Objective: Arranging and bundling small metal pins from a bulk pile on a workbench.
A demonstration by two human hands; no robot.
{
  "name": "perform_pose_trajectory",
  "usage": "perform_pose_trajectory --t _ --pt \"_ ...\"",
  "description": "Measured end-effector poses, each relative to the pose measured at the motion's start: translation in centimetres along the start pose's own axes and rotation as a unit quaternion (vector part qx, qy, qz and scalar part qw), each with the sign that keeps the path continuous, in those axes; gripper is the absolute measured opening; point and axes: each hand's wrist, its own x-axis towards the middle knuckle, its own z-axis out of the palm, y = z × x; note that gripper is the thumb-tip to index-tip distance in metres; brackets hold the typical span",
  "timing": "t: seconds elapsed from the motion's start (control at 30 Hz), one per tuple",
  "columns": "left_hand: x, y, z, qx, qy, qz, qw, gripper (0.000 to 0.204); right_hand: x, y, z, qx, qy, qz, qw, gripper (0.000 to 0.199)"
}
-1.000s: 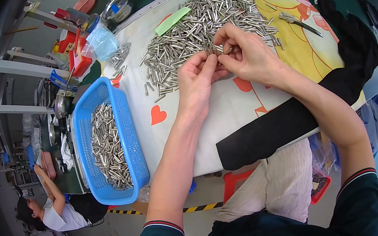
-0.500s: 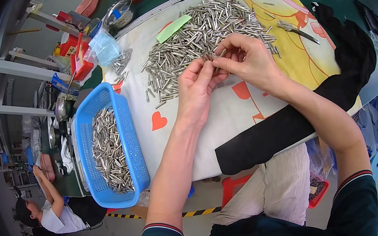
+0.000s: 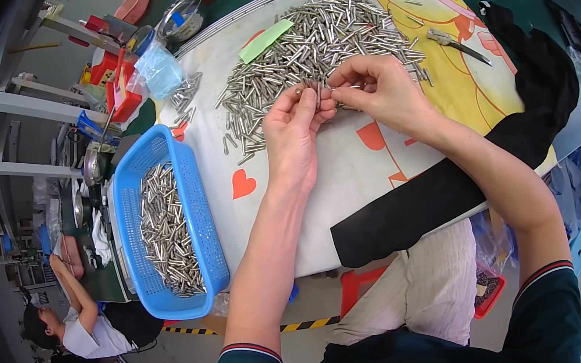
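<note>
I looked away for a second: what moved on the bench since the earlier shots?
Very little. Both hands, left hand and right hand, stayed together at the near edge of the pile of metal pins, fingertips working small pins. The blue basket and the black cloth stayed put.

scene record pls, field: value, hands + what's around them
left hand: fingertips pinch a small metal pin at the pile's edge
right hand: fingertips meet the left hand's, over the pins
pile of metal pins: loose on the cartoon-print cloth
blue basket: left of the hands, partly filled with pins
green card: on the pile's far left edge
black cloth: right side of the table
</note>
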Motion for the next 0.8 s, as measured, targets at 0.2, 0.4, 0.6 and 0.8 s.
perform_pose_trajectory --t 0.2,0.4,0.6,0.8 --pt "-0.1 0.0 0.0 0.033 0.0 0.006 0.999 0.017 0.1 -0.3 -0.1 0.078 -0.062 0.052 0.994 0.017" --pt "-0.3 -0.2 0.7 0.132 0.009 0.073 0.989 0.016 -0.1 -0.2 0.1 0.044 -0.03 0.032 0.998 0.016" --pt "-0.5 -0.5 0.9 0.163 0.015 0.119 0.979 0.015 -0.3 -0.2 0.3 0.04 0.01 0.001 0.999 0.012" --pt "-0.6 -0.5 1.2 0.154 0.016 0.153 0.976 0.015 -0.4 -0.5 0.4 0.032 0.023 -0.029 0.999 0.01"
